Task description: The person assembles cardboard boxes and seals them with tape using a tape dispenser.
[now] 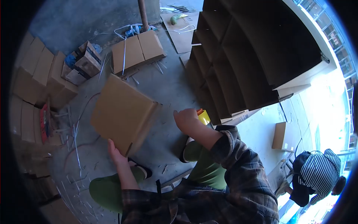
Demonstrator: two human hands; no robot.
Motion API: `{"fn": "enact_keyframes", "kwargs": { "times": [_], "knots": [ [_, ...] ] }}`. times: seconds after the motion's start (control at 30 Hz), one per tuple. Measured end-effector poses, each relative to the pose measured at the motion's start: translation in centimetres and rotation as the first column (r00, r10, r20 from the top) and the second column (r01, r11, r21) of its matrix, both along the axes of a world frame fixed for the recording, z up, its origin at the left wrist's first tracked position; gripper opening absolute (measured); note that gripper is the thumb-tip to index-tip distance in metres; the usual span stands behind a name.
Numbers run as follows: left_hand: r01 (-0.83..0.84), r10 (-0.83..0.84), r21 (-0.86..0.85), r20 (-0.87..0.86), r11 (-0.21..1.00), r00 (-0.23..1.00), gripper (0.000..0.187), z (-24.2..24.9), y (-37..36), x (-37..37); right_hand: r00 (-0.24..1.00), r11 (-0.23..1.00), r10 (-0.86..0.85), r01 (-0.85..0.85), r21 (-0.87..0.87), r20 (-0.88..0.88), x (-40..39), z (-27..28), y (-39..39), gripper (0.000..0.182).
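Plaid sleeves [253,173] lead to the left hand [117,154], holding the near edge of a tilted box [121,112] ahead of the left knee [104,194], and the right hand [186,121], closed round tape [204,117], so the box could tip should that one-handed hold slip.

Left hand [118,155]: left of centre, lower half of the frame; thumb extended upward, remaining fingers hidden, closure undetermined. Bare left forearm [128,177] slopes up-left from a dark brown plaid fabric sleeve [138,201]. Right hand [186,119]: frame centre, fingers curled in, back of hand toward the camera. Bare right forearm [209,137] runs up-left from a cuff rolled near the elbow. Legs in green fabric trousers [205,170], knees spread apart, bottom of frame.
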State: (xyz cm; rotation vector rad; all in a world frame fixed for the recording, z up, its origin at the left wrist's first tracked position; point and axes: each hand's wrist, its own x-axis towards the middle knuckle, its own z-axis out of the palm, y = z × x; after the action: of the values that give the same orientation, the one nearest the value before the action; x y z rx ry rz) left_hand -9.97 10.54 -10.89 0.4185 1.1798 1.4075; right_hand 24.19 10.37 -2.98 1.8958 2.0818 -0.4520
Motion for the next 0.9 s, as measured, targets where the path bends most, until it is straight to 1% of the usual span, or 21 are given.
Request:
{"fn": "enact_keyframes", "kwargs": {
  "times": [0.07, 0.13, 0.17, 0.2, 0.23, 0.27, 0.3, 0.37, 0.43, 0.47, 0.53, 0.57, 0.6, 0.63, 0.7, 0.73, 0.77, 0.8, 0.83, 0.87, 0.9],
  "knots": [
    [-0.002, -0.002, 0.080, 0.049, 0.997, 0.999, 0.053, 5.1, 0.9, -1.0, 0.999, 0.997, 0.012, -0.008, 0.076, -0.048, -1.2, 1.7, -0.4, 0.022],
    [-0.028, 0.029, 0.150, -0.006, 0.988, 1.000, 0.056, 10.8, 1.6, -1.0, 0.998, 0.987, 0.029, -0.019, 0.158, -0.060, -2.7, 3.4, -0.2, 0.013],
    [-0.034, 0.032, 0.163, 0.012, 0.986, 0.999, 0.057, 13.7, 1.9, -0.9, 0.997, 0.978, 0.054, -0.041, 0.206, -0.058, -3.4, 4.0, -0.2, 0.010],
    [-0.038, 0.034, 0.174, 0.029, 0.984, 0.999, 0.059, 16.1, 2.2, -0.7, 0.992, 0.971, 0.041, -0.012, 0.238, -0.117, -4.2, 4.8, -0.2, 0.010],
    [-0.005, 0.003, 0.174, 0.012, 0.985, 1.000, 0.059, 18.0, 2.3, -0.8, 0.984, 0.964, 0.027, 0.021, 0.265, -0.176, -4.9, 5.4, -0.5, 0.011],
    [-0.029, 0.033, 0.199, -0.015, 0.980, 0.999, 0.059, 19.6, 2.7, -1.1, 0.982, 0.963, -0.001, 0.052, 0.265, -0.190, -5.4, 5.9, -0.8, 0.011],
    [-0.059, 0.068, 0.234, -0.032, 0.971, 0.997, 0.059, 20.5, 3.4, -1.1, 0.970, 0.963, 0.015, 0.051, 0.264, -0.243, -5.6, 6.5, -0.9, 0.010],
    [-0.011, 0.020, 0.268, -0.030, 0.963, 0.999, 0.060, 21.1, 4.0, -2.0, 0.953, 0.960, 0.013, 0.073, 0.269, -0.303, -5.1, 8.0, -1.5, 0.011],
    [0.032, -0.025, 0.300, -0.026, 0.953, 0.999, 0.060, 20.9, 3.9, -2.3, 0.916, 0.904, -0.053, 0.213, 0.370, -0.397, -4.1, 10.1, -2.2, 0.014],
    [0.019, -0.012, 0.280, -0.028, 0.960, 1.000, 0.060, 20.5, 3.6, -2.0, 0.915, 0.897, -0.063, 0.227, 0.379, -0.399, -3.2, 11.5, -2.8, 0.014],
    [0.001, 0.007, 0.266, -0.028, 0.964, 1.000, 0.060, 18.9, 3.3, -1.9, 0.894, 0.796, -0.053, 0.307, 0.521, -0.445, -1.0, 14.3, -5.2, 0.020],
    [-0.031, 0.038, 0.215, -0.027, 0.976, 0.999, 0.059, 17.4, 3.1, -2.0, 0.896, 0.795, -0.050, 0.303, 0.525, -0.442, -0.1, 15.3, -6.3, 0.020],
    [-0.067, 0.072, 0.163, -0.027, 0.984, 0.997, 0.059, 15.8, 2.9, -2.1, 0.896, 0.753, -0.037, 0.316, 0.577, -0.443, 0.7, 16.3, -7.4, 0.023],
    [-0.077, 0.082, 0.170, -0.024, 0.983, 0.996, 0.059, 13.5, 2.7, -3.0, 0.896, 0.706, -0.018, 0.326, 0.628, -0.445, 1.6, 17.2, -8.6, 0.027],
    [0.045, -0.048, 0.158, 0.015, 0.986, 0.999, 0.057, 9.0, 2.5, -5.0, 0.913, 0.663, 0.007, 0.301, 0.686, -0.408, 3.7, 18.3, -12.0, 0.032],
    [0.027, -0.031, 0.158, 0.019, 0.987, 0.999, 0.057, 8.0, 1.8, -4.7, 0.901, 0.738, -0.027, 0.310, 0.599, -0.433, 5.1, 18.5, -13.8, 0.034],
    [0.016, -0.014, 0.100, -0.016, 0.995, 1.000, 0.056, 7.0, 0.7, -4.0, 0.877, 0.761, -0.083, 0.362, 0.538, -0.473, 6.5, 17.9, -15.6, 0.033],
    [0.007, -0.005, 0.038, -0.053, 0.999, 0.999, 0.055, 6.0, 0.0, -3.5, 0.854, 0.764, -0.144, 0.417, 0.492, -0.499, 8.0, 16.6, -17.2, 0.033],
    [-0.007, 0.008, 0.032, -0.050, 0.999, 0.999, 0.055, 4.4, -0.6, -3.9, 0.817, 0.753, -0.239, 0.498, 0.431, -0.525, 9.3, 14.8, -18.9, 0.036],
    [-0.006, 0.005, -0.020, -0.090, 1.000, 0.996, 0.056, 2.4, -1.4, -4.4, 0.777, 0.781, -0.435, 0.577, 0.240, -0.455, 11.1, 12.7, -20.2, 0.040],
    [-0.001, -0.009, -0.075, -0.130, 0.997, 0.991, 0.058, 1.1, -2.0, -4.5, 0.689, 0.734, -0.598, 0.676, 0.065, -0.409, 13.1, 10.2, -21.1, 0.046]
  ]
}}
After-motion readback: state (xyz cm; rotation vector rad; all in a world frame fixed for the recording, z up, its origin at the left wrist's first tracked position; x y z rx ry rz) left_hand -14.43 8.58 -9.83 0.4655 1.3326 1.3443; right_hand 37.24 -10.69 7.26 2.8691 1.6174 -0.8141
